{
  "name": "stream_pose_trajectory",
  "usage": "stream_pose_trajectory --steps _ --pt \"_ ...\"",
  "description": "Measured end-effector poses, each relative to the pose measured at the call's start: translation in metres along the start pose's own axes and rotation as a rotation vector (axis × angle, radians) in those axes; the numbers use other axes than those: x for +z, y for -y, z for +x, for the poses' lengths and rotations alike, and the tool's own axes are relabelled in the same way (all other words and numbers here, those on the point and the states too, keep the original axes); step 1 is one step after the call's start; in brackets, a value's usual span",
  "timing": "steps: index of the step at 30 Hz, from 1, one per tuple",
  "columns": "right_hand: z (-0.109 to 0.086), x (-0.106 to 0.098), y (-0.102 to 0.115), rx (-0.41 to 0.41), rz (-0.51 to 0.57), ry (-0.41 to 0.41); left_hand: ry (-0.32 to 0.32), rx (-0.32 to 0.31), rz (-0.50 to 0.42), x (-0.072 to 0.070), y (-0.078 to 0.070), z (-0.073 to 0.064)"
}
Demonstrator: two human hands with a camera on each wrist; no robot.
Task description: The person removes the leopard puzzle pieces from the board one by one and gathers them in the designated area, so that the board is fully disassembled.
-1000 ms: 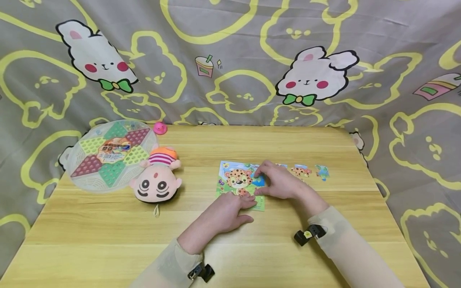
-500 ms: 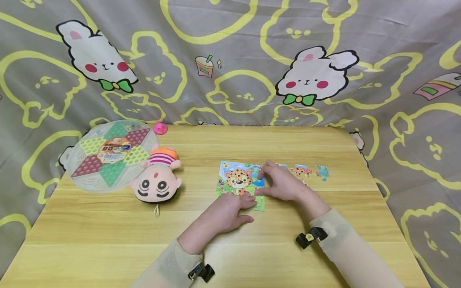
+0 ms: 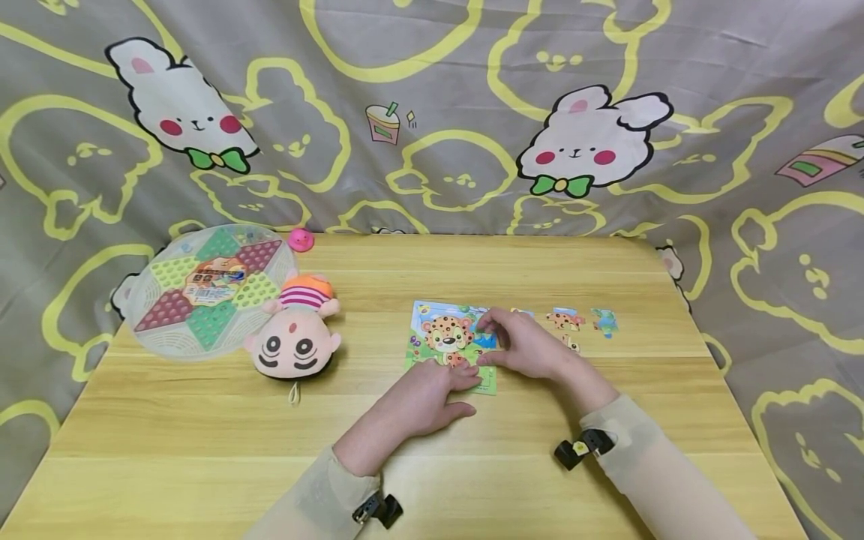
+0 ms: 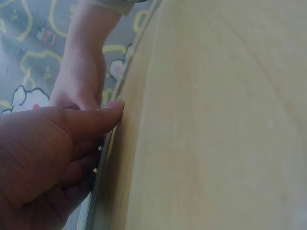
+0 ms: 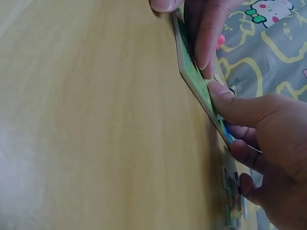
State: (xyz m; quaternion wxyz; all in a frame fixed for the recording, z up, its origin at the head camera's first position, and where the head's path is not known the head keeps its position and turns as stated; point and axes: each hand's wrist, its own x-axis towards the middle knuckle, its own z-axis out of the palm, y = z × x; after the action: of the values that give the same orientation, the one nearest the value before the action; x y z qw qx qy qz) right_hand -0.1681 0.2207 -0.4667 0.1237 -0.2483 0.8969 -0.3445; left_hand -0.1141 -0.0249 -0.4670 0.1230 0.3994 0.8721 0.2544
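A jigsaw puzzle (image 3: 445, 337) with a spotted leopard cub on a blue and green scene lies flat on the wooden table. My left hand (image 3: 428, 394) rests over its lower edge, fingers fairly straight and thumb held apart. My right hand (image 3: 526, 345) is at the puzzle's right side; its bent index finger and thumb span a blue puzzle piece (image 3: 486, 341) there. In the right wrist view the right thumb (image 5: 235, 103) touches the top of the puzzle near its edge, with the other fingers curled beside it. The left wrist view shows the left hand's thumb (image 4: 96, 120) above its bent fingers.
Loose puzzle pieces (image 3: 565, 320) lie right of the puzzle, one blue-green piece (image 3: 604, 322) farthest out. At left are a plush doll (image 3: 293, 341), a round Chinese checkers board (image 3: 169, 330) and a pink toy (image 3: 301, 240). A patterned curtain (image 3: 445, 97) hangs behind the table.
My right index finger shifts slightly right, then back left over the puzzle, while the thumb stays near the same spot. My left hand keeps its place.
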Motion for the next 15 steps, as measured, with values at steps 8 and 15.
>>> stream_pose_trajectory --steps 8,15 --pt "-0.0042 0.0019 -0.0040 -0.070 -0.015 -0.009 -0.003 0.000 -0.002 0.0008 -0.0003 -0.0006" --pt "-0.0038 -0.0007 -0.0061 -0.138 -0.043 0.009 -0.010 0.007 0.008 0.0012 0.0005 -0.0002"
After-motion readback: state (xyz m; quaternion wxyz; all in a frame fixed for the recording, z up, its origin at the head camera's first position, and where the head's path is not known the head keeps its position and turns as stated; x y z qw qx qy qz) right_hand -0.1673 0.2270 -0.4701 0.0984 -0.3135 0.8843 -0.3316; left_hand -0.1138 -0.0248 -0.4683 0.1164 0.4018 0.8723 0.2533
